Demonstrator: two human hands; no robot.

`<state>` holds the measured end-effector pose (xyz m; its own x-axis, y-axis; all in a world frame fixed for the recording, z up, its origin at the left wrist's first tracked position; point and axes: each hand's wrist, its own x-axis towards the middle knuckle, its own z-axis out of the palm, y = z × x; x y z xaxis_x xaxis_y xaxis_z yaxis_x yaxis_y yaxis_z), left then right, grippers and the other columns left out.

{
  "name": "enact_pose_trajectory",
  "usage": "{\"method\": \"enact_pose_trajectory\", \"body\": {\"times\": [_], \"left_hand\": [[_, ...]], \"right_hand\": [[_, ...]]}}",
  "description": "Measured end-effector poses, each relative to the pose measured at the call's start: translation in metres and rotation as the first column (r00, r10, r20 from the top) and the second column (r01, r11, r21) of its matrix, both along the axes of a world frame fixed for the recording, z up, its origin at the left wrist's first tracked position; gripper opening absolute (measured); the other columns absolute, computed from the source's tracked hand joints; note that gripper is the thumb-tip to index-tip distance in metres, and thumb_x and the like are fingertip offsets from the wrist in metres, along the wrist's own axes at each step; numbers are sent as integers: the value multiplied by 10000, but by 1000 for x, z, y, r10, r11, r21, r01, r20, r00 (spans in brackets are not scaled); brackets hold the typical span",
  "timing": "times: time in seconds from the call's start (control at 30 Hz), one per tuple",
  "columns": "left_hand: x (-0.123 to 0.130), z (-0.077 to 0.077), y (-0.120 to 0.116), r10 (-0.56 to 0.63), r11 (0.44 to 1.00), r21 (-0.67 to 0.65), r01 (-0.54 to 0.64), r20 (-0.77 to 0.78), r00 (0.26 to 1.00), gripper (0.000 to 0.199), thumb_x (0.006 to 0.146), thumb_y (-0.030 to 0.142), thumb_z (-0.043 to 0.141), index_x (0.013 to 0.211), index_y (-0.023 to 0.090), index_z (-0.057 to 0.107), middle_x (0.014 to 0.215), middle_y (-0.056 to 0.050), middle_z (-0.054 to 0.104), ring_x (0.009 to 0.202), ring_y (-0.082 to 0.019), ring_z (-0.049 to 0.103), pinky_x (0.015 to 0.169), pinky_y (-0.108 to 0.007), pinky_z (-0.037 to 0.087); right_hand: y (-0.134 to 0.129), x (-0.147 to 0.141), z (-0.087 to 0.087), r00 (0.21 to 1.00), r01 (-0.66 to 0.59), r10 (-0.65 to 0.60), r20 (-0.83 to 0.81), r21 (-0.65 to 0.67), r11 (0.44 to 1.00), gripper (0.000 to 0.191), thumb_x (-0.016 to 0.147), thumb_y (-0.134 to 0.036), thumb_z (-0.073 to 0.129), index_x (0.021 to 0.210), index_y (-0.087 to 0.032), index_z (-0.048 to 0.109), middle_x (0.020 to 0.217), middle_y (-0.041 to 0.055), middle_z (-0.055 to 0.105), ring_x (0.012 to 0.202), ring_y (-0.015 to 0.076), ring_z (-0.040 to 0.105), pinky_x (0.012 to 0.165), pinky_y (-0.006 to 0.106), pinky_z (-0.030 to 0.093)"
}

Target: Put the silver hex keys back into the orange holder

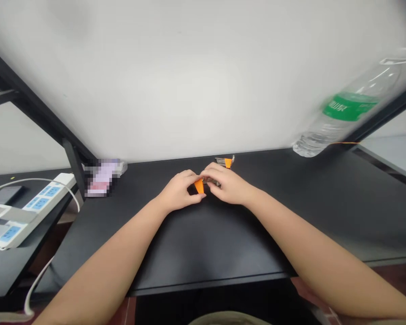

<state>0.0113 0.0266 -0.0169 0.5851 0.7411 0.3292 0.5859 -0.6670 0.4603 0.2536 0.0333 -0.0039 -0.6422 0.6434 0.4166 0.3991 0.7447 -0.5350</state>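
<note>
Both hands' fingers hide most of the orange piece (199,185); the water bottle (350,108) is blurred.

Both hands sit close together at the far middle of the black table (196,243), near the white wall (189,81) that closes off the back. The surface in front of them, toward the near edge, lies bare, as does the wide stretch to the right. A plastic bottle (345,113) stands at the far right corner. A black frame post (75,169) and a power strip (27,210) crowd the left side.
</note>
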Motion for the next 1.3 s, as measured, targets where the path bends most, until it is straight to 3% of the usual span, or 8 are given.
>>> {"method": "enact_pose_trajectory", "body": {"times": [0.1,0.23,0.47,0.67,0.73,0.87,1.07,1.3], "left_hand": [[0,-1,1,61,998,-9,-61,-2,998,410,834,412,773,1201,243,701,1064,-64,681,953,-231,654,877,-388,550],[-4,-4,5,179,984,-17,-178,14,984,394,828,432,772,1158,231,696,1091,-63,681,951,-232,650,883,-402,553],[-4,-6,6,228,973,-22,-228,-5,974,372,838,428,750,1145,227,687,1096,-53,679,966,-231,645,896,-401,549],[-4,-7,6,235,971,-31,-235,-7,972,361,837,434,752,1131,234,694,1102,-50,684,960,-230,650,900,-400,551],[-5,-7,7,240,970,-32,-240,-4,971,352,833,434,755,1121,239,698,1092,-51,689,957,-233,652,896,-404,552],[-5,-8,8,240,970,-36,-240,7,971,342,828,427,756,1111,244,702,1071,-46,693,930,-227,659,888,-404,553],[-4,-5,6,208,978,-25,-207,37,977,335,826,405,761,1113,244,699,1055,-43,689,938,-220,653,880,-389,556],[-4,-4,4,161,987,-18,-160,67,985,345,832,417,771,1119,237,704,1071,-48,683,947,-211,652,888,-382,557]], "right_hand": [[5,1,-3,999,47,-48,-25,-40,998,293,898,-122,568,1139,-250,675,1110,69,663,954,217,643,850,360,538],[30,25,-15,931,358,-357,75,-3,934,146,891,-169,599,970,-210,714,1001,71,685,855,209,643,832,367,512],[49,41,-29,895,370,-312,319,-143,918,63,843,-222,675,868,-239,731,849,24,720,763,193,651,704,319,479],[46,47,-27,752,584,-487,444,-106,805,121,707,-148,725,722,-221,630,739,39,673,611,184,569,558,307,380],[45,47,-24,812,539,-464,354,-148,829,101,752,-161,696,809,-226,643,753,21,672,626,180,576,584,303,407],[38,38,-15,956,292,-288,49,-127,948,131,907,-225,610,968,-247,724,901,11,727,767,175,638,732,311,476],[23,18,-7,964,210,-219,-149,-74,975,184,966,-271,615,994,-265,797,966,31,766,851,195,690,813,346,527],[20,19,-6,973,185,-181,-140,13,983,224,992,-214,578,1009,-273,794,988,29,771,904,205,703,835,366,540]]}}
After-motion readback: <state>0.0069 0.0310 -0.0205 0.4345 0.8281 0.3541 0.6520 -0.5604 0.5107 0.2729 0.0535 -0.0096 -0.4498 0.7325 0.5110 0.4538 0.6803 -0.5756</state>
